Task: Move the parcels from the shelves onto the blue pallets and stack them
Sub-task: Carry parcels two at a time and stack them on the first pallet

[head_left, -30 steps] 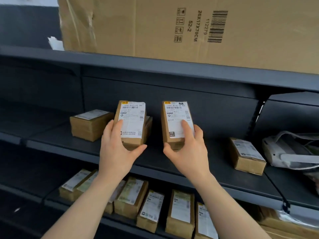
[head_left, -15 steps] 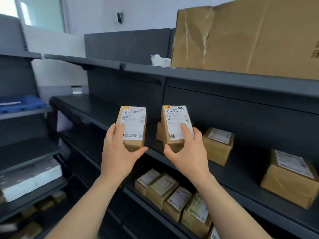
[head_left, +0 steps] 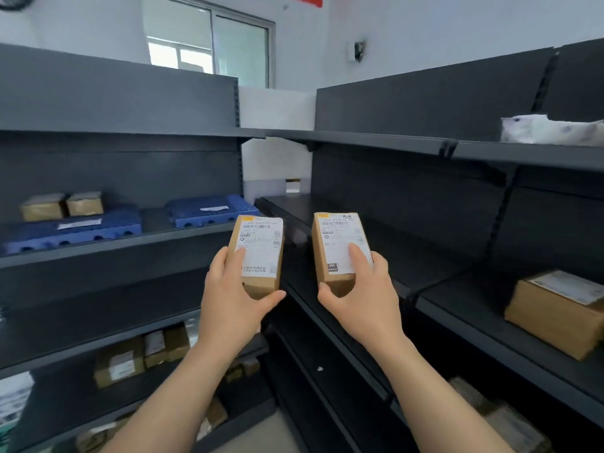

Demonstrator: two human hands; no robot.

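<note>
Your left hand [head_left: 233, 299] is closed around the bottom of a small brown cardboard box [head_left: 257, 253], and your right hand [head_left: 359, 295] grips a second box [head_left: 338, 248] the same way. Both stand upright in the air side by side, apart, each faced with a white printed shipping label. Left of them, two blue pallets [head_left: 75, 228] lie on a shelf [head_left: 108, 250], one carrying two small parcels [head_left: 62, 206].
</note>
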